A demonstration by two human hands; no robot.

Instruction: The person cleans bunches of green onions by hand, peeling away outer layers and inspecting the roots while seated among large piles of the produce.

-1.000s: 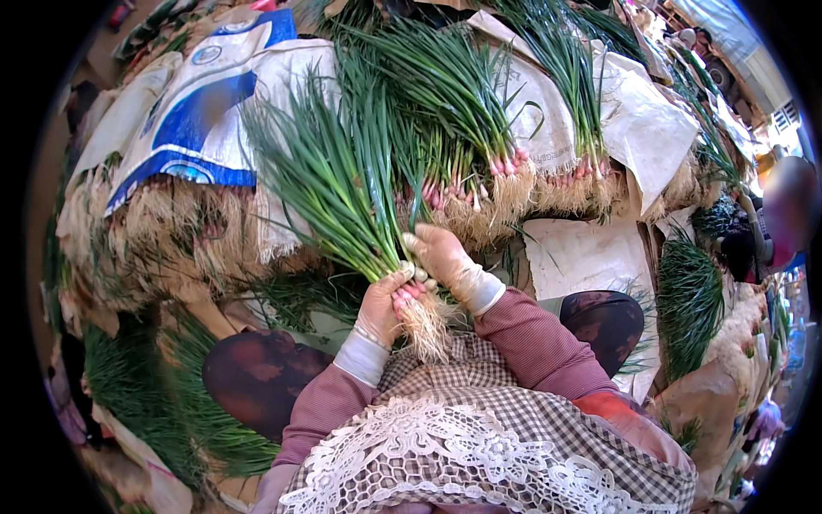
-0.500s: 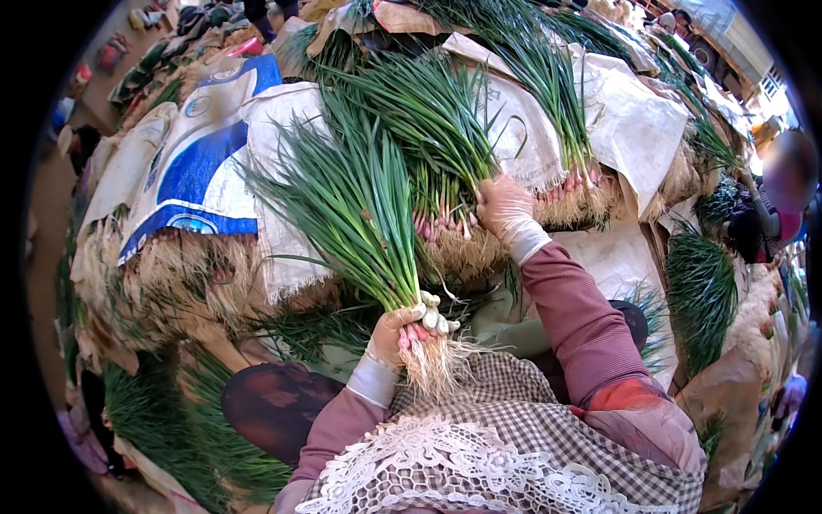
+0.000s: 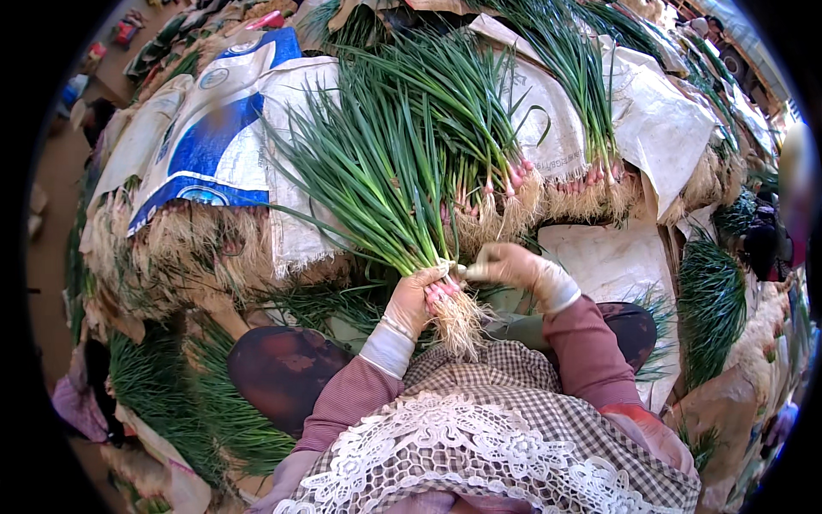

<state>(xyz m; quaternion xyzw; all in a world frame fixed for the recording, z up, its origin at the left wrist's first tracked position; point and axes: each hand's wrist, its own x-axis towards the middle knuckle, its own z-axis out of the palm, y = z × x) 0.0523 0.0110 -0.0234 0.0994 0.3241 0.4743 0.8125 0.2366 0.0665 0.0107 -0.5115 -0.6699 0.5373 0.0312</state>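
Note:
My left hand (image 3: 415,295), in a pale glove, is wrapped round a bunch of spring onions (image 3: 377,197) just above the pink bulbs. Its long green leaves fan up and to the left, and its stringy roots hang over my lap. Close on the right, my gloved right hand (image 3: 514,267) has its fingers bent, their tips against the bunch beside my left fingers. Anything pinched between those tips is too small to make out. Beyond, more spring onions (image 3: 514,176) lie on the pile, bulbs and roots toward me.
White woven sacks (image 3: 548,128) and a blue-and-white sack (image 3: 214,137) cover parts of the onion pile. Loose greens (image 3: 201,394) lie by my left knee (image 3: 278,373). More bunches (image 3: 711,300) lie on the right, with a partly visible person (image 3: 766,240) beyond.
My right hand has left the spring onions on the pile and come back toward me, to the bulbs of the held bunch. My left hand still grips that bunch, now slightly higher in view.

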